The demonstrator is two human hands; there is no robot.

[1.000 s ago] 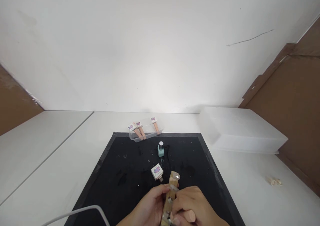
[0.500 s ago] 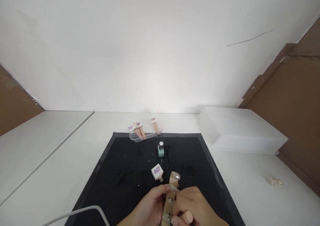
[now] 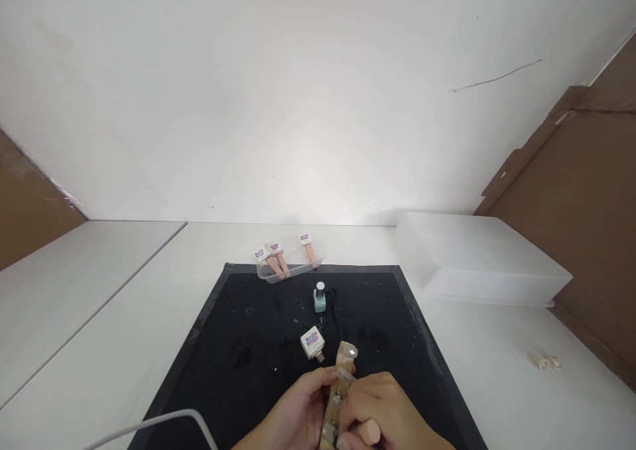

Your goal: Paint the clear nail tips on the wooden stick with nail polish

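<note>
Head view. Grips with the left hand (image 3: pixel 305 402) a narrow, light-brown wooden strip (image 3: pixel 334 405) at lower centre, above a black rectangular mat (image 3: pixel 377 304) with a dull grey-black border; cannot tell whether touching it. Runs away from the body with a slight lean to the right at the far end, and out of view at the lower edge. Shows a pale, rough surface at the far end. Carries clear, glossy pieces along the length: one at the far end with a bright glint, one slanting out to the right below it, more toward the near end. Bears a small dark mark midway. Clasped by the left fingers, with the thumb along the left side and a fingertip showing at the right edge.

Pinches with the right hand (image 3: pixel 385 403), between thumb and curled fingers, a smooth, peach-coloured cylindrical cap (image 3: pixel 370 431), just beside the strip. Cannot see the inner end, hidden by the fingers.

Lying uncapped beyond the left hand: a white square bottle (image 3: pixel 313 342) with a purple-and-pink printed label. Standing upright farther back: a mint-green bottle (image 3: pixel 319 301) with a silvery cap. Set beyond the mat's far edge: a clear plastic tray (image 3: pixel 273 280) with three white, peach-capped bottles (image 3: pixel 305 239) inside.
</note>
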